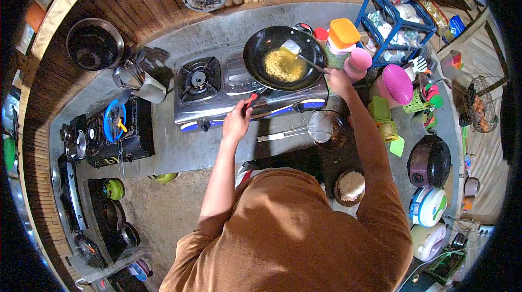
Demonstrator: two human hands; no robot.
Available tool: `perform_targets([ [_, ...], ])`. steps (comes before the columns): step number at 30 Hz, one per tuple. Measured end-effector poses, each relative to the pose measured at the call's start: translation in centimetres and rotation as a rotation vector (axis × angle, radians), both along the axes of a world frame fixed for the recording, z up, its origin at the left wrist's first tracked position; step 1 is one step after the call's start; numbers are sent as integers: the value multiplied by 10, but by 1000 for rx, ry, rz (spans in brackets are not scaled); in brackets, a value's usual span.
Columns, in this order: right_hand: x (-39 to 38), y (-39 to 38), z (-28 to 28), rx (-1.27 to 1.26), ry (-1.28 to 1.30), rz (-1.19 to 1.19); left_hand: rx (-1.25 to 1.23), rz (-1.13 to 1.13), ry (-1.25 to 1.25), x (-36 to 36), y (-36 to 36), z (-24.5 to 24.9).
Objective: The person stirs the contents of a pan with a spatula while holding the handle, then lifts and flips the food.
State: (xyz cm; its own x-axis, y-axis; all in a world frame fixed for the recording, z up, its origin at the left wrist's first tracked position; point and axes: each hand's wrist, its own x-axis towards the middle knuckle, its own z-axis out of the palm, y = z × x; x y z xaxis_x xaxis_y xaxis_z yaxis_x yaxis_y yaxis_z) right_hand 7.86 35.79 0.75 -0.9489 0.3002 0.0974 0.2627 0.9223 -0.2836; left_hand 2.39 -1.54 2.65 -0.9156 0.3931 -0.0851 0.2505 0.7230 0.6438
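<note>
A black wok (261,47) sits on the right burner of a two-burner gas stove (236,109). Wrapped round its red-and-black handle (250,102) is my left hand (236,122), closed. Yellow food (284,66) in shredded or noodle-like strands lies in the middle of the wok. My right hand (338,82) grips the far end of a spatula, whose pale flat blade (291,47) rests at the upper edge of the food. On the left side of the stove, the other burner (199,78) has nothing on it.
Right of the stove stand an orange-lidded container (344,32), pink cups (359,60) and a blue rack (397,28). A strainer (319,127) lies in front of the stove. A dark pot (428,161) is at the right, a blue basin (115,120) at the left.
</note>
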Motion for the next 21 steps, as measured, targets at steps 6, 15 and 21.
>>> perform_targets([
  [6,6,-10,8,-623,-144,3,8,-22,22,6,-6,-4],
  [15,24,-1,33,-51,191,53,15,-21,12,-1,-1,-4],
  [21,42,24,27,416,234,101,21,-28,22,-1,-1,-4],
])
